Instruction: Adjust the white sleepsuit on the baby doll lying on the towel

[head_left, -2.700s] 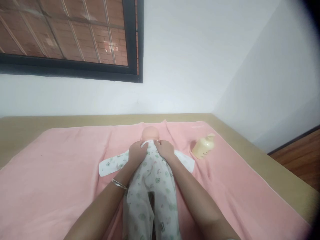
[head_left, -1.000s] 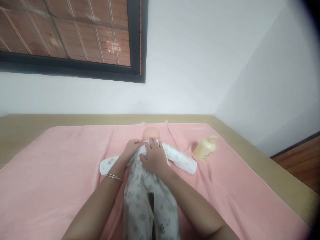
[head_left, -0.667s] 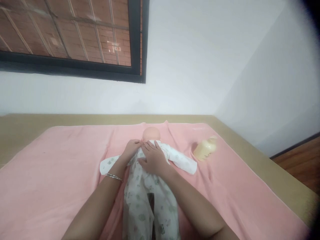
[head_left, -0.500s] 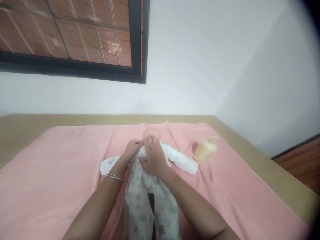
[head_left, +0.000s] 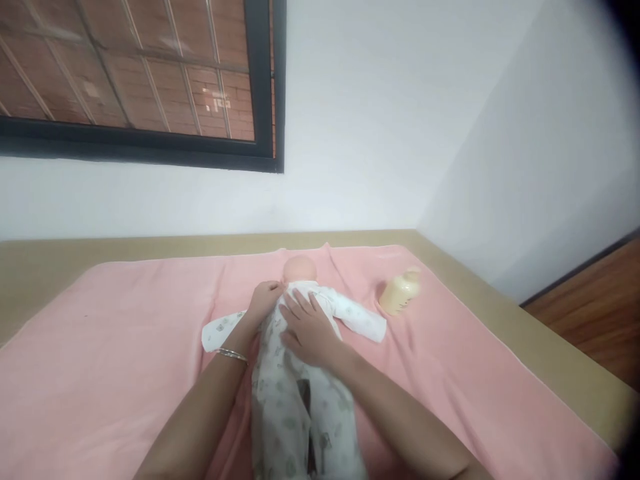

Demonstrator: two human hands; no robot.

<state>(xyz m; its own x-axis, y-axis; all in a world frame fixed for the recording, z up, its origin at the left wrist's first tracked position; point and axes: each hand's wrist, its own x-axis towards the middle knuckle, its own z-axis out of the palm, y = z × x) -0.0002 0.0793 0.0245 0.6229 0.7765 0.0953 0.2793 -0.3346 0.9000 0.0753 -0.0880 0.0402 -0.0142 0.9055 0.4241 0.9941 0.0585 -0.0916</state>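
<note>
Pink blanket [head_left: 140, 347], doll [head_left: 300, 269] lying on it in printed suit [head_left: 287, 368]. Right hand [head_left: 311, 327] flat, unclenched on its torso; left hand [head_left: 262, 304] at its shoulder, grip unclear. Cream bottle [head_left: 400, 292] near one sleeve [head_left: 359, 320].

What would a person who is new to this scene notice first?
Probably the doll's head, at the top of white patterned clothes on the pink cloth. The left hand is near this head, the right hand on the clothes. The yellow bottle, to the right on the cloth, and the window, upper left, may come next.
</note>
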